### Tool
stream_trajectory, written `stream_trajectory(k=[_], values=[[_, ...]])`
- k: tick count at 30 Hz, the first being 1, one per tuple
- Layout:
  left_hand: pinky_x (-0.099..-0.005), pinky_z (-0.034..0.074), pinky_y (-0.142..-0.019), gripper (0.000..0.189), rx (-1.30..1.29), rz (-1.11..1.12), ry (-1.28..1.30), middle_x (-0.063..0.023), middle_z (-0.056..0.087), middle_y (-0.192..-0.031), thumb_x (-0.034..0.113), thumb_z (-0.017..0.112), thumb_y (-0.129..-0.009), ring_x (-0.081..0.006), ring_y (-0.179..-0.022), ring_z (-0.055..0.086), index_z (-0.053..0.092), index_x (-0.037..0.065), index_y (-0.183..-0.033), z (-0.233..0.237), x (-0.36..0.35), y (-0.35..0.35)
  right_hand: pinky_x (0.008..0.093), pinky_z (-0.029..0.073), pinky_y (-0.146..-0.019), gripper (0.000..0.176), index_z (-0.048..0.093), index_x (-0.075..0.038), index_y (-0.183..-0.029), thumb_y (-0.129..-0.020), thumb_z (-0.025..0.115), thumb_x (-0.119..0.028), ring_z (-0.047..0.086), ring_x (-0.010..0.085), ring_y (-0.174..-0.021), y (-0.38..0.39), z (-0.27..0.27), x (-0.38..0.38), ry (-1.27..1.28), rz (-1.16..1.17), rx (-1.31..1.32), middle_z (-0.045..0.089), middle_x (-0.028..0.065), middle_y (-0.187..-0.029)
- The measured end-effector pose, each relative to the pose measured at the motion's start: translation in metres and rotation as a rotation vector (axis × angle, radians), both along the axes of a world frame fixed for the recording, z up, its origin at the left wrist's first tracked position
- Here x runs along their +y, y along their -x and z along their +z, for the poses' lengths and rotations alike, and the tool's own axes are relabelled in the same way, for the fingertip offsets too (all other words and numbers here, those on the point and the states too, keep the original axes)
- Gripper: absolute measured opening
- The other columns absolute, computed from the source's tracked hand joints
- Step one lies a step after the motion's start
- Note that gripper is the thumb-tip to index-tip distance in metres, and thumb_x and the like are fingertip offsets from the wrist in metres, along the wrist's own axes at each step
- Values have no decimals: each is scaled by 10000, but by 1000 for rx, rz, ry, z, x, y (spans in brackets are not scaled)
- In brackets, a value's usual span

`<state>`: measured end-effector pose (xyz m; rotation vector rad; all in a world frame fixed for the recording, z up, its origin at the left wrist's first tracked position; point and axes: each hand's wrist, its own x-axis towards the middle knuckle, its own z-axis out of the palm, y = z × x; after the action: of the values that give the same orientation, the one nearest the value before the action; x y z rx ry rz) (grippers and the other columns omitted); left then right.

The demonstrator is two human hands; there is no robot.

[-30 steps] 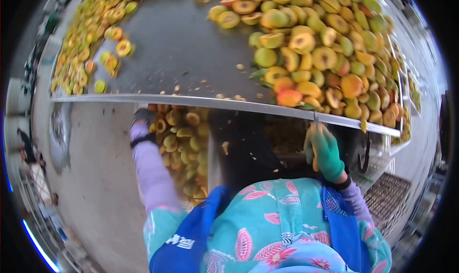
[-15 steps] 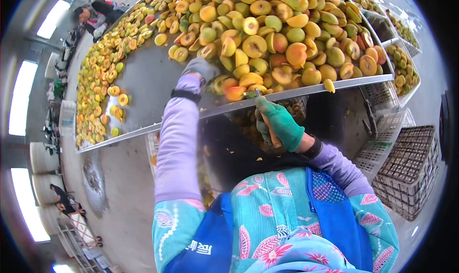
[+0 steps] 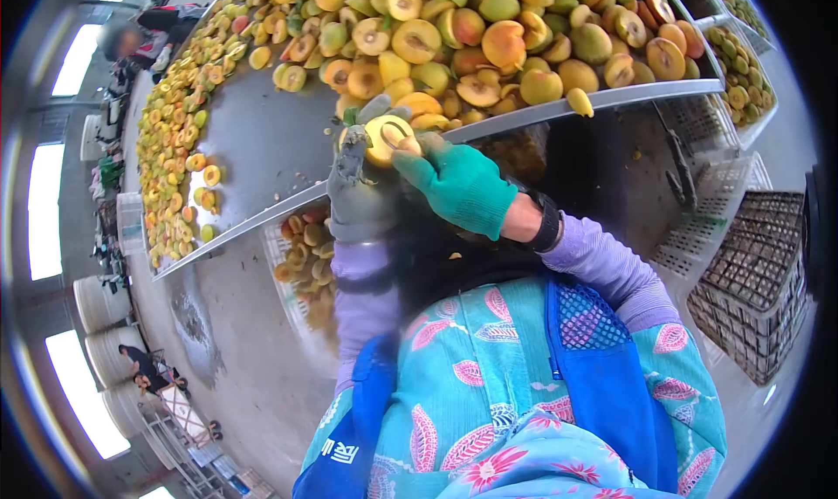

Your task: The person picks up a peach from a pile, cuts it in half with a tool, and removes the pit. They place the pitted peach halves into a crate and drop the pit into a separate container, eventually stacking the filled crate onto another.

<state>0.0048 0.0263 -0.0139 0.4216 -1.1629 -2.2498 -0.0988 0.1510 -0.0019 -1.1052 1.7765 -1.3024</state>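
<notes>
My left hand (image 3: 358,180), in a grey glove, is closed around a yellow peach half (image 3: 377,154), cut face toward me, above the near edge of the metal table (image 3: 262,141). My right hand (image 3: 467,189), in a green glove with the thumb tip showing, meets it from the right. A small pitting tool (image 3: 389,130) is in its grip, its curved metal end against the cut face; the fingers hide most of the handle. Just beyond both hands lies a large heap of peaches (image 3: 502,45), many halved.
Cut halves (image 3: 170,158) spread along the table's left side. Below the edge stands a crate of fruit pieces (image 3: 305,263). Stacked crates (image 3: 751,281) and fruit-filled crates (image 3: 738,75) are at right. Another person (image 3: 161,36) is at the far left corner.
My left hand has come back from the heap toward me and now holds a peach half. My right hand has moved left and brought the tool against it. The view has shifted slightly.
</notes>
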Motion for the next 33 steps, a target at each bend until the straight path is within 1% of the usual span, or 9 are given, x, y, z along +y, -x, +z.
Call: stream_trajectory(k=[12,15,17,22,25,26,29,32,33], values=[[-416,548,-813,493,85,151,-136,-198,609,-1089,386,455,-985,-297,-914,638,452,-24,-1259,-2,18,12,512,482,-697,433,535,-4,-1092,-998,412,-409,600,450,-844,6,-19,-4,165,85,426,623,268,-869],[-359,528,-816,530,-162,348,402,-171,634,-1010,418,441,-991,-251,-885,624,502,-60,-1210,-11,21,14,513,481,-663,393,532,0,-1096,-1002,417,-363,598,447,-804,0,-12,-8,37,53,131,608,271,-864],[-340,535,-769,376,-157,432,603,-166,624,-1043,273,487,-982,-226,-842,632,542,-59,-1150,-23,12,15,514,477,-649,377,530,6,-1089,-1000,425,-345,596,446,-782,-1,-13,-11,4,60,130,601,273,-857],[-306,523,-722,308,-213,253,446,-134,661,-884,202,491,-974,-205,-793,630,641,-67,-985,-5,3,14,485,487,-656,424,532,31,-1043,-990,449,-382,615,436,-802,-13,-20,-2,94,35,179,619,280,-859],[-304,500,-745,393,-330,-63,836,-131,644,-850,309,514,-951,-199,-798,618,631,-61,-1012,4,-18,12,449,491,-648,426,548,35,-1062,-985,472,-377,625,423,-807,-19,-30,-4,7,-3,-71,629,276,-866],[-317,507,-751,346,-411,-64,531,-130,644,-821,266,559,-921,-198,-778,623,625,-56,-1028,10,-13,16,434,492,-644,420,555,34,-1070,-983,480,-370,628,418,-807,-21,-32,-8,-60,-30,-215,632,272,-869],[-311,527,-734,284,-281,379,463,-98,654,-821,207,562,-932,-184,-801,640,624,-51,-1033,1,18,25,409,492,-653,428,580,24,-1078,-977,497,-384,639,347,-755,-19,-8,-12,-29,-88,-531,646,208,-827],[-297,535,-719,264,-300,449,366,-73,661,-817,203,561,-941,-177,-792,647,631,-44,-1004,-3,19,29,386,489,-646,445,597,11,-1045,-974,506,-419,614,250,-709,-24,-24,-11,33,-100,-227,639,127,-794],[-292,536,-715,267,-334,422,319,-66,662,-814,210,559,-944,-175,-784,647,635,-42,-989,-3,20,29,379,486,-619,452,595,7,-1047,-976,501,-429,602,226,-680,-20,-23,-6,-36,-53,-336,627,112,-775]])
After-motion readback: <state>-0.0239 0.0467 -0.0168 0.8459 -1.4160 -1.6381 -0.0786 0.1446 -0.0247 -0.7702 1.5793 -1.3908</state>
